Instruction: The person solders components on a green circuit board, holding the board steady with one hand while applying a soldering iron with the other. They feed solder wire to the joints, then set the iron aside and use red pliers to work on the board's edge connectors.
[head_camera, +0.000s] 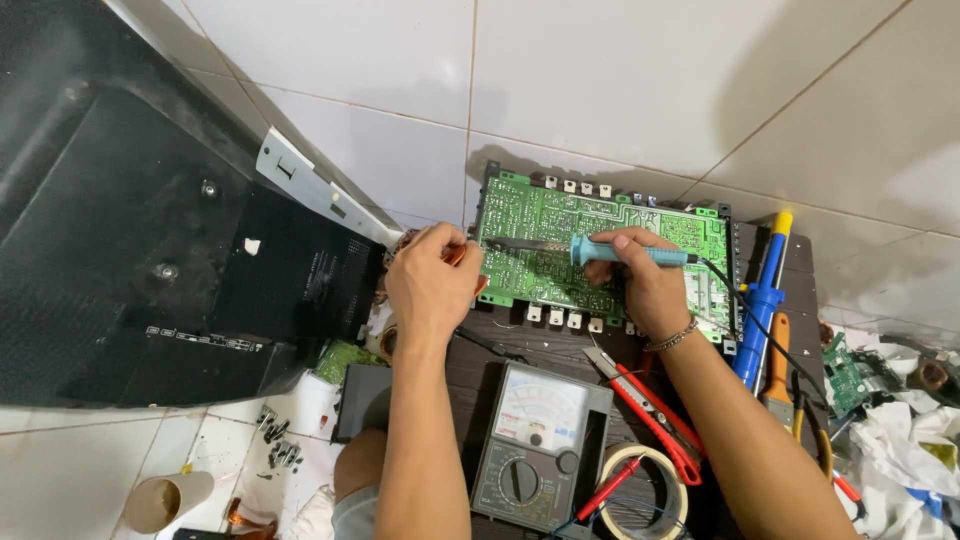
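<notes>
our right hand held the teal soldering iron over the green circuit board; our left hand pinched something unclear at its edge. a slip could have bridged pads.

Pale multimeter dial face beside tape roll.

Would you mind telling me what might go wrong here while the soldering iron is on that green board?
The left hand grips the circuit board edge close to the soldering iron tip, so a slip could burn fingers. The iron's black cord trails over the blue desoldering pump and could snag. The multimeter and tape roll crowd the forearms, so a nudge might jog the right hand.
</notes>
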